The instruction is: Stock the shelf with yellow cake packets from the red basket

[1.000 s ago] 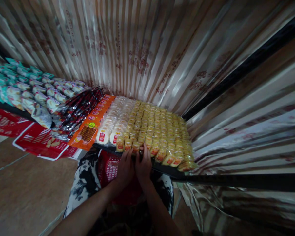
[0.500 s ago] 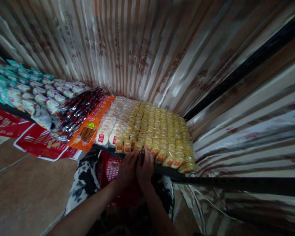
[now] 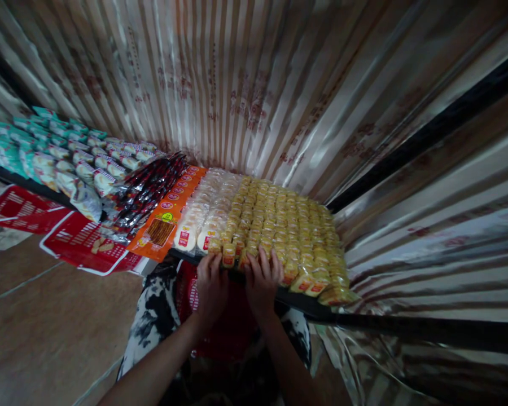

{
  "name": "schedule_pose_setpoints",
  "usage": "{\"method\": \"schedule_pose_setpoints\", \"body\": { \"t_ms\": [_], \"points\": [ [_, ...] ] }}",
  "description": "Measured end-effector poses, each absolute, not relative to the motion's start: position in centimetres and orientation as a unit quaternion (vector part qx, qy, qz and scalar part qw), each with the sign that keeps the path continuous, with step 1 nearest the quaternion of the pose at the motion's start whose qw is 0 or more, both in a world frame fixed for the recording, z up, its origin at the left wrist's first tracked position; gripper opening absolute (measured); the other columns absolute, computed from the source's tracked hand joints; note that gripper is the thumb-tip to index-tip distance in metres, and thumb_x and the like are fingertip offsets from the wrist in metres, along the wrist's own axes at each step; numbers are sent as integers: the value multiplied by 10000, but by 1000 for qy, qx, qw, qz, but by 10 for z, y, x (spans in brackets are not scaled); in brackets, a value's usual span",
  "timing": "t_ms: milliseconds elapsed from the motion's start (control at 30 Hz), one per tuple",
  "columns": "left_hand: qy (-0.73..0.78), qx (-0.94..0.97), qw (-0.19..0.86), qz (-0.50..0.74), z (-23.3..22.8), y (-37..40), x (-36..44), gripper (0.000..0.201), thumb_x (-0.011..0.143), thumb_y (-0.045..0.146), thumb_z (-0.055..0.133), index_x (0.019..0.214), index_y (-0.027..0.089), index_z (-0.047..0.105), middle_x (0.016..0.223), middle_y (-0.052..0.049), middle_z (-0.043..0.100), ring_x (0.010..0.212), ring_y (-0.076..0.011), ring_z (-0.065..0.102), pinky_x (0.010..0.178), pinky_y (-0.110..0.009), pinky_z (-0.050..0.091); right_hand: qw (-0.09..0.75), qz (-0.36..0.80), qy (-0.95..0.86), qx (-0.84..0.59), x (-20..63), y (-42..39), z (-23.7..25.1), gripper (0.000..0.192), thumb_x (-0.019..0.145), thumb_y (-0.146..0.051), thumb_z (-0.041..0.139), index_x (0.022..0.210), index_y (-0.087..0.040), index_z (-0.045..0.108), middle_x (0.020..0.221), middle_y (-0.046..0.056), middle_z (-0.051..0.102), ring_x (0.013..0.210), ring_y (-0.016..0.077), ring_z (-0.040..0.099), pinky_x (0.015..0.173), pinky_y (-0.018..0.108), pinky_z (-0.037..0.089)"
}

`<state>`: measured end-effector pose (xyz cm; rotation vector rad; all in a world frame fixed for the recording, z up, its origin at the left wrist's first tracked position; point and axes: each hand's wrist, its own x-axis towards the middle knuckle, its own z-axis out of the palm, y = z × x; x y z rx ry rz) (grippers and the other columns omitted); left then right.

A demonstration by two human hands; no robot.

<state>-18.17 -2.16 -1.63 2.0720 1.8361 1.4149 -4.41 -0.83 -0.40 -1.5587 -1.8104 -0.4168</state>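
Observation:
Rows of small yellow-wrapped snack packets (image 3: pixel 296 228) stand close together on a dark shelf (image 3: pixel 305 304). At the front edge of these rows, the fingers of my left hand (image 3: pixel 211 287) touch the end packets on the left side. My right hand (image 3: pixel 262 285) lies with its fingers apart over the front packets, a little further right. One front packet (image 3: pixel 228 256) shows between the two hands. Both hands look open, though the fingertips are partly hidden against the wrappers. Just left of the yellow rows are clear-wrapped round white snacks (image 3: pixel 186 239).
An orange snack bag (image 3: pixel 165 223), dark shiny packets (image 3: pixel 152 192), and white and green packets (image 3: pixel 38 146) continue leftward along the shelf. Red printed bags (image 3: pixel 84 242) hang below its edge. A red basket (image 3: pixel 224 338) is under my hands. Striped sheeting (image 3: pixel 237 84) covers the back.
My hands were together at the front of the yellow packets. They have moved apart, the left one leftward and the right one slightly rightward. The view has shifted a little.

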Motion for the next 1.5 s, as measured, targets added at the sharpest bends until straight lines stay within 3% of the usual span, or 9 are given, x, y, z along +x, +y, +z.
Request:
{"method": "schedule_pose_setpoints", "body": {
  "t_ms": [100,200,433,633,767,1000,1233,1500],
  "points": [
    [613,665,-22,427,-19,-10,-192,609,836,288,547,1369,126,300,1359,-215,382,1302,-312,314,1002,-510,375,333,-164,-701,-608,-44,-8,-7,266,883,-328,499,1101,-219,603,1317,108,509,1328,289,282,1020,548,262],
    [596,695,9,402,-23,-1,-195,646,860,291,509,1410,144,204,1402,-211,334,1318,-305,299,1002,-503,385,321,-160,-703,-614,-43,-8,-8,277,881,-345,499,1105,-216,599,1329,118,495,1335,287,274,1021,550,261],
    [586,709,-1,392,-30,6,-181,620,861,264,514,1397,134,232,1372,-200,378,1328,-283,310,1028,-473,383,321,-159,-712,-604,-40,-8,-9,280,891,-316,483,1123,-191,578,1325,142,490,1338,285,273,1022,549,263],
    [547,757,-7,356,-36,6,-176,634,889,145,403,1431,76,81,1493,-243,115,1388,-322,114,1048,-508,353,272,-153,-721,-619,-41,-10,-9,360,896,-272,459,1246,-210,515,1464,145,293,1374,340,144,1022,595,222],
    [543,758,-27,360,-39,8,-171,697,885,180,433,1436,61,23,1498,-259,11,1380,-360,80,1034,-525,366,259,-165,-722,-619,-41,-7,-14,427,892,-342,468,1290,-188,479,1444,154,332,1378,345,116,1027,603,211],
    [554,748,-84,356,-42,12,-163,695,886,142,408,1438,61,-6,1490,-270,-4,1367,-383,92,978,-533,424,245,-175,-720,-625,-40,0,-20,444,892,-351,463,1296,-167,475,1371,161,441,1376,328,142,1030,608,203],
    [548,757,-96,344,-38,14,-161,681,880,125,394,1431,22,8,1483,-282,-31,1362,-395,92,988,-533,411,238,-178,-719,-628,-40,3,-20,448,892,-332,454,1308,-165,455,1399,163,404,1375,332,146,1025,600,217],
    [561,745,-110,344,-36,16,-159,661,872,147,420,1427,22,82,1485,-278,89,1373,-369,111,1012,-508,383,241,-176,-718,-629,-40,4,-19,445,896,-279,432,1322,-154,433,1406,171,391,1379,333,126,1025,598,222]
  ]
}}
